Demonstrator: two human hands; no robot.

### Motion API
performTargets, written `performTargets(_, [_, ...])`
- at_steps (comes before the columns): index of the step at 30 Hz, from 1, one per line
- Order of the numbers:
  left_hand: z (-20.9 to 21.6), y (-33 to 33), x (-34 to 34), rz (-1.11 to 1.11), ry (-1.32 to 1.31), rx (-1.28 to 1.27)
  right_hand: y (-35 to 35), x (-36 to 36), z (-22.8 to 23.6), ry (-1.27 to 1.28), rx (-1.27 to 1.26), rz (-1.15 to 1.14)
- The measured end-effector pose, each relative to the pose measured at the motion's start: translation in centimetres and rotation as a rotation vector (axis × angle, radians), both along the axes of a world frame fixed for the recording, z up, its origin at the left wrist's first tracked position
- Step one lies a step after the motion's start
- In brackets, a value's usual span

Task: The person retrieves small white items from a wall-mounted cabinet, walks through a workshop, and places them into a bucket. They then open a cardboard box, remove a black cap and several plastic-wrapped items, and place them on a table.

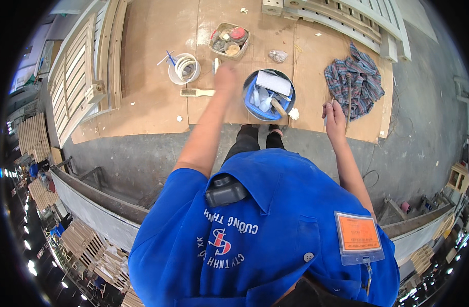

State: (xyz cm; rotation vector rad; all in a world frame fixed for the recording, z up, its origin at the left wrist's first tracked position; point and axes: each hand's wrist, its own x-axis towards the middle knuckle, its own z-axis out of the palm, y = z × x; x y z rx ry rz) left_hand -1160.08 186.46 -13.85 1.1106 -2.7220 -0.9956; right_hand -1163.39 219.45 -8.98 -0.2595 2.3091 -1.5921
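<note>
My left hand [226, 79] is stretched forward over the cardboard, smeared by motion, so its fingers cannot be made out. It is close to a small brush [216, 65] with pale bristles; whether they touch is unclear. A second wooden brush [197, 92] lies flat just nearer to me. Off to the right, my right hand [334, 115] is closed, fingertips pinched around something too small to name. Beside it lies a crumpled plaid cloth [365, 79] with a thin brown rod [348, 97] across it. Between my hands stands a round tub [246, 105] lined in blue, holding scraper-like tools and a white block [273, 82].
Cardboard [157, 112] covers the floor. A white bucket [173, 75] holds pale rings, left of a square container [246, 50] of tins. A small plastic bag [278, 55] lies beyond the tub. Slatted wooden frames stand at left [83, 56] and far right [367, 25].
</note>
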Motion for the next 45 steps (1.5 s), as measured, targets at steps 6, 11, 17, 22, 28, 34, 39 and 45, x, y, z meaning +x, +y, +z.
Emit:
performTargets(6, [-7.0, -6.2, 5.6, -0.147, -0.469, -0.114, -1.3, 0.0, 0.3, -0.028, 0.104, 0.031])
performTargets(11, [-7.1, -6.7, 6.5, 0.007, -0.292, 0.257, -3.3, 0.0, 0.5, 0.0, 0.045, 0.117])
performTargets(17, [-0.4, -5.1, 10.0, 0.46, 0.22, 1.768, -4.6, -0.2, 0.5, -0.048, 0.012, 0.173])
performTargets(22, [3.6, -3.3, 11.2, 0.104, 0.236, 1.901, -4.9, -0.4, 0.6, 0.014, -0.041, 0.193])
performTargets(28, [3.2, -1.9, 8.5, 0.009, 0.326, 1.526, -4.2, -1.0, 0.6, 0.0, -0.015, 0.17])
performTargets(34, [-0.5, 0.6, 1.9, -0.136, 0.369, 0.728, -3.0, -0.9, 0.5, -0.009, 0.058, 0.136])
performTargets(39, [-2.1, 2.3, -0.8, -0.213, 0.557, 0.888, -1.7, -0.1, 0.7, 0.018, 0.052, 0.138])
performTargets(45, [-2.6, 2.3, -1.5, -0.177, 0.32, 0.76, 0.0, -0.1, 1.0, -0.02, 0.081, 0.083])
